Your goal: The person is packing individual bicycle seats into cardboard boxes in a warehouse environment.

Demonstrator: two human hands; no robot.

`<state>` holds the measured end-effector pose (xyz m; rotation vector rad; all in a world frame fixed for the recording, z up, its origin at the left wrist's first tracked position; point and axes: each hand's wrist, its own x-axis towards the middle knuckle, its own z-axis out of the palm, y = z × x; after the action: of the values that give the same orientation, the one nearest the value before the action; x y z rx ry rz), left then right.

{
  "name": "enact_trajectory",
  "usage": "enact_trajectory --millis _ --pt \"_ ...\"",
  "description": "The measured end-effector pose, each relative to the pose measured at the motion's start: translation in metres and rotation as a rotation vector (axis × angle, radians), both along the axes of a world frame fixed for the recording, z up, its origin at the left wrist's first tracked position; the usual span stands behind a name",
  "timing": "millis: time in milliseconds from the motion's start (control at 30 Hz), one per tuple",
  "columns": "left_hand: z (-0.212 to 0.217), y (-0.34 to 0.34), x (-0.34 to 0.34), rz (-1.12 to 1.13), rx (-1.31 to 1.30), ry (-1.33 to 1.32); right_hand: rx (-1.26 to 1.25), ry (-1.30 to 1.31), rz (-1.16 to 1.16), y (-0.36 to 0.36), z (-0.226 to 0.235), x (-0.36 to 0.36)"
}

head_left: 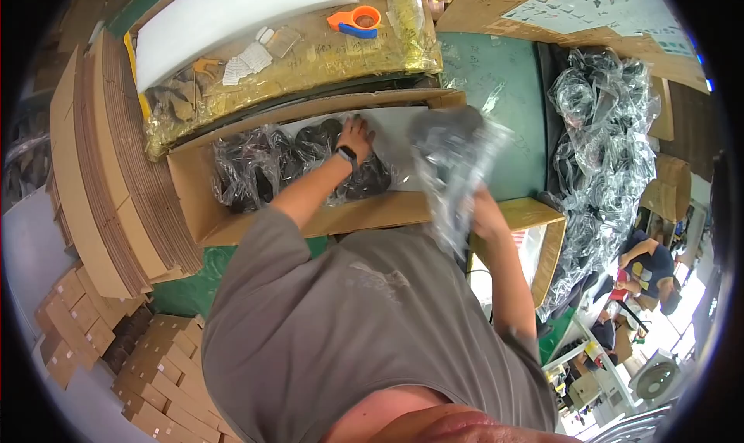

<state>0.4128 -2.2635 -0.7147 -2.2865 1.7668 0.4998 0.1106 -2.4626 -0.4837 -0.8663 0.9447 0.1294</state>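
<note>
My left hand (355, 137), with a dark watch on its wrist, reaches into an open cardboard box (194, 187) and rests on black items wrapped in clear plastic bags (263, 164) that line its bottom. A white sheet (391, 129) lies in the right part of the box. My right hand (486, 214) holds up one more dark item in a crinkled clear bag (453, 152) over the right end of the box. The bag blurs with motion and hides my fingers.
A heap of bagged black items (604, 133) lies to the right on the green table (496, 79). Flat cardboard sheets (93, 172) are stacked at left, small cartons (147, 365) below. An orange and blue tape dispenser (355, 20) sits beyond the box. Other people (647, 268) work at lower right.
</note>
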Motion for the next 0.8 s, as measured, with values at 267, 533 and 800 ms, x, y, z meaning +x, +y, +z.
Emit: enact_trajectory --millis 267,533,800 --pt "0.038 0.01 -0.048 0.172 -0.043 0.159 -0.728 0.469 0.949 0.018 -0.305 0.075" --pt "0.037 0.062 -0.064 0.368 -0.011 0.056 -1.089 -0.053 0.215 -0.076 0.046 -0.035" --pt "0.134 -0.041 -0.145 0.501 -0.317 0.22 -1.472 0.651 0.396 -0.269 -0.111 -0.493"
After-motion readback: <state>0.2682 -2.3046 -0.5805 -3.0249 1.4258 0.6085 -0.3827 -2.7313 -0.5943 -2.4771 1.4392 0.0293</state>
